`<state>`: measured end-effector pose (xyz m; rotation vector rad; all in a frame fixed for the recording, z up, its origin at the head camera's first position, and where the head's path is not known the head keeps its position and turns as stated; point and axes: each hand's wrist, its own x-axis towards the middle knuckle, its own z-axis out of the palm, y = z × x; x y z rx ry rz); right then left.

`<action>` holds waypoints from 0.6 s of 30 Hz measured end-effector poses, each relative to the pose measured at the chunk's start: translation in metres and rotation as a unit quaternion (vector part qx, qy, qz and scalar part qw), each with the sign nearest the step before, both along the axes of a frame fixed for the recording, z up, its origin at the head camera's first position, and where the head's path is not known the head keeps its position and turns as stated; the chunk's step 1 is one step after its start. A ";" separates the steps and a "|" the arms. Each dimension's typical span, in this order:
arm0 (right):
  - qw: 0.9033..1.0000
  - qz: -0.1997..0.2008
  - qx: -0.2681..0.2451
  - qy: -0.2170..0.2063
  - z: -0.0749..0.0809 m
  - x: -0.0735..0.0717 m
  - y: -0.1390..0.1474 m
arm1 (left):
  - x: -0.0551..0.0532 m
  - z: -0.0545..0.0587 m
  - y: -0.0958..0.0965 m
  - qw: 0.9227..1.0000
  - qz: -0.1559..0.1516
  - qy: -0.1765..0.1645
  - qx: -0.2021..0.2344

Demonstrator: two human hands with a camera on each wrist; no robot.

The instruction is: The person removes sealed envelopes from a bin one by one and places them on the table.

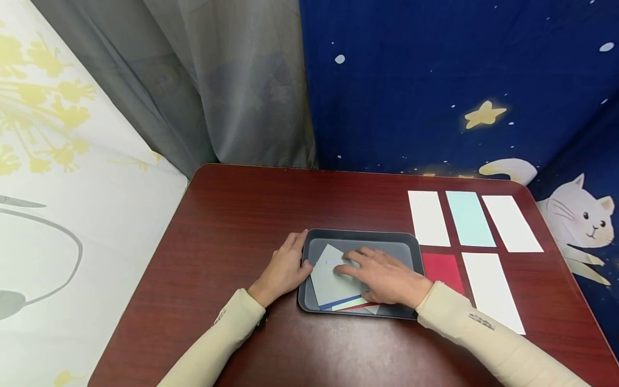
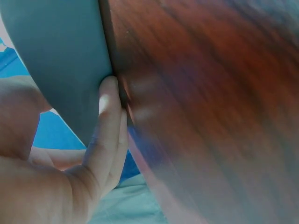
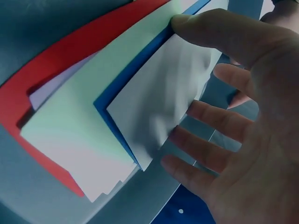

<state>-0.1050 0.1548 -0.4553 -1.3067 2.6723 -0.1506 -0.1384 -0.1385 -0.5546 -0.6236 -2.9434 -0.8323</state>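
A dark grey tray (image 1: 365, 235) lies on the table with a loose stack of coloured paper cards in it. On top is a pale grey card (image 1: 333, 282), with blue, pale green and red cards (image 3: 51, 60) fanned out beneath. My left hand (image 1: 285, 269) holds the tray's left edge, its thumb at the rim and its fingers along the outer wall (image 2: 70, 56). My right hand (image 1: 384, 277) is over the stack, fingers spread and loosely bent, fingertips at the pale grey card. Its thumb (image 3: 201, 28) is by the cards' edge.
Right of the tray, paper cards lie in two rows: several white ones (image 1: 429, 217), a pale turquoise one (image 1: 470, 217) and a red one (image 1: 442, 270) partly behind the right forearm. The table (image 1: 232, 215) is dark reddish wood. Grey and blue curtains (image 1: 387, 107) hang behind it.
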 end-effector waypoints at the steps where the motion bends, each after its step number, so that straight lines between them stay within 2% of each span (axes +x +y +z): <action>1: 1.000 0.001 0.001 0.004 0.000 0.000 0.000 | 0.000 0.001 0.000 1.000 0.001 -0.003 0.001; 13: 1.000 0.004 -0.008 0.025 0.000 0.002 0.001 | 0.000 0.000 0.000 1.000 0.005 0.007 0.000; 17: 1.000 0.000 -0.009 0.026 0.001 0.003 0.003 | 0.003 0.008 0.001 1.000 0.003 -0.004 0.019; 18: 1.000 -0.001 -0.009 0.026 0.002 0.003 0.004 | 0.005 0.015 0.002 1.000 0.002 -0.007 0.027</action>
